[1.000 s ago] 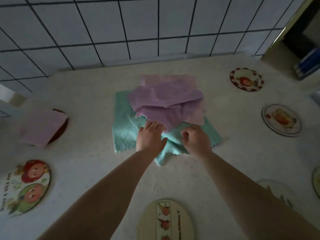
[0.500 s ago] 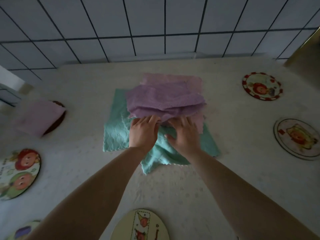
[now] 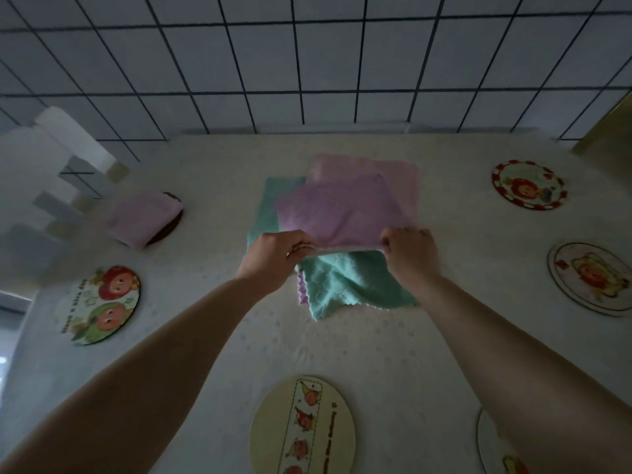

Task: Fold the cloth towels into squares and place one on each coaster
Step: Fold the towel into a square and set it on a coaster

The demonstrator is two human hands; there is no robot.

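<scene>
A pile of cloth towels lies in the middle of the table. Its top layer is a purple towel (image 3: 338,210), over a pink towel (image 3: 393,172) and a teal towel (image 3: 345,285) that sticks out at the front. My left hand (image 3: 273,258) pinches the purple towel's near left edge. My right hand (image 3: 410,251) pinches its near right edge, so the edge is stretched between them. A folded pink towel (image 3: 143,217) sits on a dark coaster (image 3: 172,224) at the left.
Round picture coasters ring the pile: a fruit-faced one (image 3: 102,306) at the left, a cream one (image 3: 302,425) at the front, a red-rimmed one (image 3: 528,184) at the back right, another (image 3: 591,278) at the right, and one (image 3: 496,446) at the front right. A tiled wall (image 3: 307,63) stands behind.
Both hands went from pressing at the pile's front to pinching the purple towel's near edge and spreading apart. The crumpled purple towel now lies stretched flatter.
</scene>
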